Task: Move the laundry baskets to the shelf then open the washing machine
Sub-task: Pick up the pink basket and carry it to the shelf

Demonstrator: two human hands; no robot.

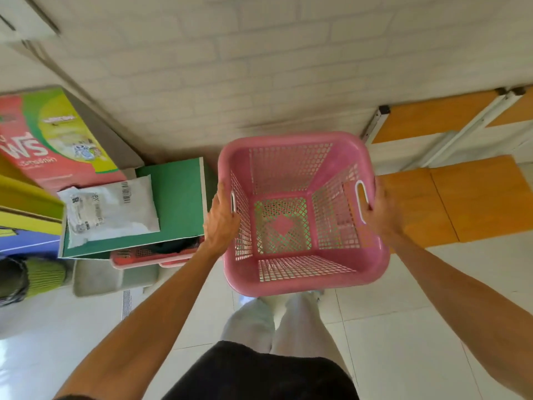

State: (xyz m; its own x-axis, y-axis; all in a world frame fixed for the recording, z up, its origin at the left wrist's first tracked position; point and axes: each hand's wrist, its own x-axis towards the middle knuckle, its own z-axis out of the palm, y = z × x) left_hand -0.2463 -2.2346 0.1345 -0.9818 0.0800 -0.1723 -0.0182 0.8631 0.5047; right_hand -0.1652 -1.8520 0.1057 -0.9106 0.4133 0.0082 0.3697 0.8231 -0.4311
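— Head view: what are you holding?

— A pink laundry basket [302,215], empty, its open top facing up at me. I carry it in front of my legs, clear of the tiled floor [403,327].

— Where are your hands on it?

— My left hand [222,219] is at the basket's nine o'clock side, fingers curled through the handle slot there. My right hand [382,209] is at its three o'clock side, fingers hooked over the white-edged handle slot. Each grip is closed on the basket's rim, so the basket hangs between my two hands.

— What lies around it?

— At nine o'clock from the basket, just beside my left hand, stands a green box [170,203] with a white plastic packet [112,209] lying on top. Under the box's near edge a second pink basket [153,255] peeks out, with something dark inside; I cannot tell what. Further toward ten o'clock is a red and green carton [57,137]. At two to three o'clock, behind my right hand, are the orange boards of a white-framed shelf [473,197]. At twelve o'clock is a white brick wall [259,67].
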